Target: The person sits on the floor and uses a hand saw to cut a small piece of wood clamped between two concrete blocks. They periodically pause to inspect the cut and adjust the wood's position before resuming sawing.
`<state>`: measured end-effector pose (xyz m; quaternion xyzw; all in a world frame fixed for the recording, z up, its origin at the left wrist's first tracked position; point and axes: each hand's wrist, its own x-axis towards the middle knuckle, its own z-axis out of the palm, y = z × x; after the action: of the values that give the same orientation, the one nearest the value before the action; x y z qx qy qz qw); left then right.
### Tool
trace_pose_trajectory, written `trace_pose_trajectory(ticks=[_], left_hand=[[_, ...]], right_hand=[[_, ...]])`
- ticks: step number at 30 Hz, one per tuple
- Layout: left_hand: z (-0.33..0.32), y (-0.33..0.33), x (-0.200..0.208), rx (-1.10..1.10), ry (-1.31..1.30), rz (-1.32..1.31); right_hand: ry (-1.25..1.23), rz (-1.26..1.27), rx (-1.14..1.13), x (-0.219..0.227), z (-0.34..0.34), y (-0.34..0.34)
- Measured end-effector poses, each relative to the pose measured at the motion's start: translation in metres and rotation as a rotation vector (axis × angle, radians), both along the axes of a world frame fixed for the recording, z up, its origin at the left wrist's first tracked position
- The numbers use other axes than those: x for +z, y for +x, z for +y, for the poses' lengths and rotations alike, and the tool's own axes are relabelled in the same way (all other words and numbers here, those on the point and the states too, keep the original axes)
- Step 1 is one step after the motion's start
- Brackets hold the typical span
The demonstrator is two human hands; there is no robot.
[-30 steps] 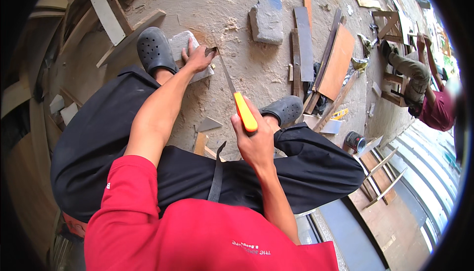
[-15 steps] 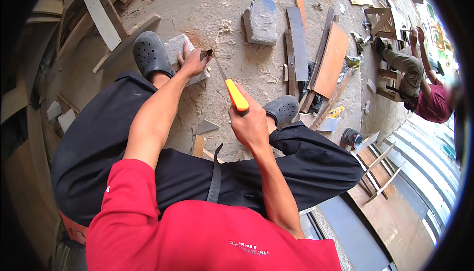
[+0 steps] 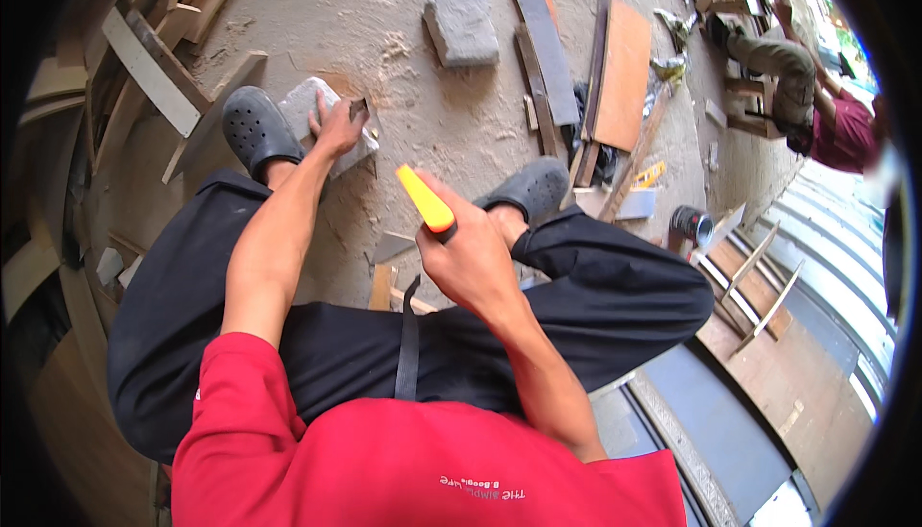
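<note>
My left hand (image 3: pixel 336 131) is closed on a small dark brown piece of wood (image 3: pixel 359 106), pressing it onto a pale concrete block (image 3: pixel 303 97) beside my left shoe. My right hand (image 3: pixel 468 256) grips the yellow and black handle of a hand saw (image 3: pixel 425 200) in front of my lap. The saw's thin blade, plain half a second ago, can hardly be made out now. Reddish dust (image 3: pixel 355 88) lies on the ground by the block.
Another rough block (image 3: pixel 463 23) stands farther off. Boards and an orange-brown panel (image 3: pixel 622 75) lie at the right, near a can (image 3: pixel 690 224). Scrap wood (image 3: pixel 154 71) crowds the left. At far right sits another person (image 3: pixel 840 128).
My right hand has drawn the saw back toward me and slightly left, away from the wood. The left hand stays on the block; the whole view has shifted.
</note>
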<state>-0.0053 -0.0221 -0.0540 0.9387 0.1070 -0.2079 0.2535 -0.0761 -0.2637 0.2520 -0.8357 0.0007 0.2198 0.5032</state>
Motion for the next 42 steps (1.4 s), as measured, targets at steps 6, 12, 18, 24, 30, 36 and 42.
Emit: trace_pose_trajectory(ticks=[6,12,18,24,30,36,42], left_hand=[[0.001,0.007,0.0,-0.037,0.022,0.053],[0.002,0.004,0.002,0.004,0.001,0.004],[-0.006,0.008,0.013,0.003,-0.021,0.008],[-0.003,0.0,0.014,0.037,-0.001,0.002],[-0.004,0.006,0.021,0.03,-0.023,0.04],[-0.012,0.009,0.031,0.027,-0.072,0.059],[-0.006,0.004,0.018,0.038,-0.029,0.034]], right_hand=[[0.001,-0.033,0.003,0.002,-0.017,-0.009],[-0.041,-0.034,-0.02,-0.005,-0.024,-0.021],[-0.035,-0.087,-0.07,-0.06,0.01,-0.011],[-0.04,-0.11,0.024,-0.038,0.0,-0.017],[-0.041,-0.161,0.008,-0.042,-0.002,-0.006],[-0.064,-0.028,-0.019,-0.068,0.014,0.008],[0.013,-0.133,-0.01,-0.069,0.007,-0.014]])
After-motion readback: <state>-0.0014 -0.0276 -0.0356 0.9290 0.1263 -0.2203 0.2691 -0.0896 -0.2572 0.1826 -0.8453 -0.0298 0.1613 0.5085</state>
